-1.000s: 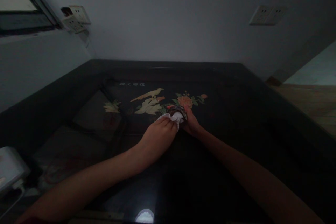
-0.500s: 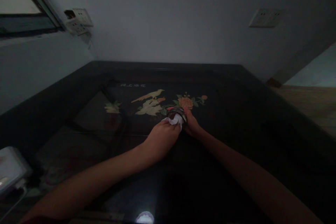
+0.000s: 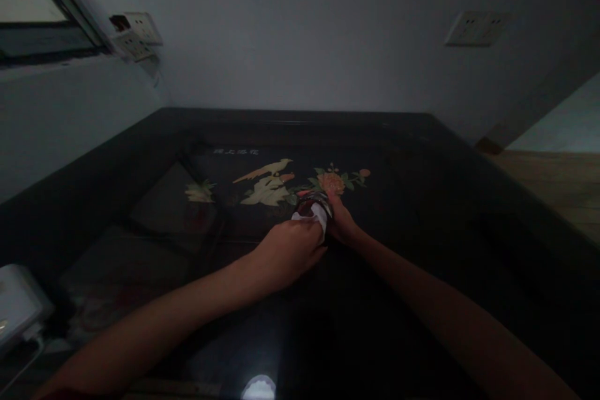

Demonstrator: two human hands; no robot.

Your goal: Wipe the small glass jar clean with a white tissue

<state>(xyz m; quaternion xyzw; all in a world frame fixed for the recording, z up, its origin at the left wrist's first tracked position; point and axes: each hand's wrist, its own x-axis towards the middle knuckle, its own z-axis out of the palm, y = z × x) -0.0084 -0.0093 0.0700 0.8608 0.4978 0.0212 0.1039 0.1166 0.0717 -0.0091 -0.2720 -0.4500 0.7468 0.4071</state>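
My right hand (image 3: 342, 220) is wrapped round the side of a small round cup (image 3: 305, 201) with a shiny rim, which looks like glass in the dim light. The cup's mouth tilts towards me. In my left hand (image 3: 290, 251) is a crumpled white tissue (image 3: 320, 214), pushed against the cup's mouth. Those fingers are closed, partly hidden behind the knuckles. Both hands are over a dark, glossy tabletop (image 3: 403, 225), inlaid with a bird, leaves and an orange flower (image 3: 332, 183).
A white box-like device (image 3: 21, 300) with a cable lies at the left edge. Wall sockets (image 3: 477, 29) are on the right, and a power strip (image 3: 134, 44) hangs near the window at left. A pale wall stands behind the table, and a lamp reflection shows at the front.
My left hand has turned slightly and dropped a little, with a finger now showing at its lower side. The tissue has shifted at the cup's mouth. My right hand stays on the cup.
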